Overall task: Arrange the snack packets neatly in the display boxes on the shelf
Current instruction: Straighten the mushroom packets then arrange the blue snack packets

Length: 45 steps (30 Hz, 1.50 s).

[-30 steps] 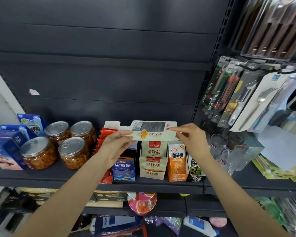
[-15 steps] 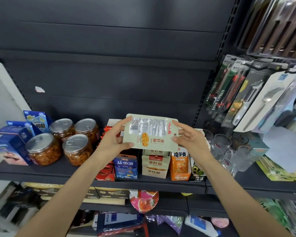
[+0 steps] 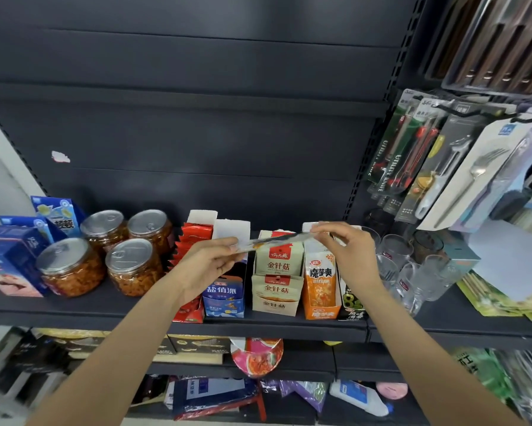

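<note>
1. Nearest me, my left hand (image 3: 207, 265) has its grip pinched on the left end of the snack packet (image 3: 274, 241), thumb on top and fingers curled beneath.
2. My right hand (image 3: 346, 253) pinches the packet's right end between thumb and fingertips, so both grips are grasping the one packet.
3. The packet is held almost flat and edge-on to me, hanging in the air just above the beige display box (image 3: 275, 295), touching nothing but my hands.
4. I judge it light and thin: a soft, flexible pouch that sags if held by one end, with a glossy film that may slip. The sealed end margins are the firmest places to hold; squeezing the middle could crush the contents.
5. Seen edge-on, I cannot tell which face is up.
6. Behind it, the beige box already holds upright packets, between the blue display box (image 3: 224, 298) and the orange display box (image 3: 320, 290).
7. Farther left on the shelf (image 3: 110, 309) stand the jars (image 3: 70, 269); drinking glasses (image 3: 412, 269) crowd the right, fragile and near my right elbow's path.
</note>
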{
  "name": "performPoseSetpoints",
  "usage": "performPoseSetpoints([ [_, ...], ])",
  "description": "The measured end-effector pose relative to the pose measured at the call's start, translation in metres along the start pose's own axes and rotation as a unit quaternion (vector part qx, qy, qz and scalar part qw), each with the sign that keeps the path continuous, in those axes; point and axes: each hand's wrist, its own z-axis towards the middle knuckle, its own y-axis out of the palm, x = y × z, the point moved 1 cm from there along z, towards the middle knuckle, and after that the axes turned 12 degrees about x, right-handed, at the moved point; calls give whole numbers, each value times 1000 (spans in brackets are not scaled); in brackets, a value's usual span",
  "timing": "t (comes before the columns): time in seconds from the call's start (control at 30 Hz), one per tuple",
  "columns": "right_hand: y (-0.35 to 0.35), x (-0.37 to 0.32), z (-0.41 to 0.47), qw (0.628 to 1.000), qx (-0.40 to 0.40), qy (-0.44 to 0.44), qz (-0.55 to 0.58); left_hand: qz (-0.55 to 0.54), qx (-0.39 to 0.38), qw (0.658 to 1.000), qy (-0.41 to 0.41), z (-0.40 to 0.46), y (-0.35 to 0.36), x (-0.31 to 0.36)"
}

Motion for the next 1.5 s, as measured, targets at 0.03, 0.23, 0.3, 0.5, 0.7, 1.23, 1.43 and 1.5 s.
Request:
performPoseSetpoints([
  [0.03,0,1,0,1000,10,-10,-1,36,11,999,17,3,2,-2],
  [0.23,1,19,9,989,20,-83,-124,346,64,916,192,18,0,-16],
  [0.3,4,25,10,980,-11,-108,-170,435,43,874,214,23,-3,-22],
  [0.5,31,27,6,929,-177,-110,-307,556,14,799,229,32,-8,-33],
  [0.7,64,34,7,877,-262,-92,-393,580,-6,785,219,35,-10,-35],
  [1.23,63,36,-3,890,-316,-88,-317,580,-2,786,215,34,-8,-33],
  [1.43,65,38,5,891,-282,-72,-348,584,-3,784,209,31,-8,-33],
  [1.5,64,36,5,886,-274,-77,-366,580,-2,789,205,32,-8,-32],
])
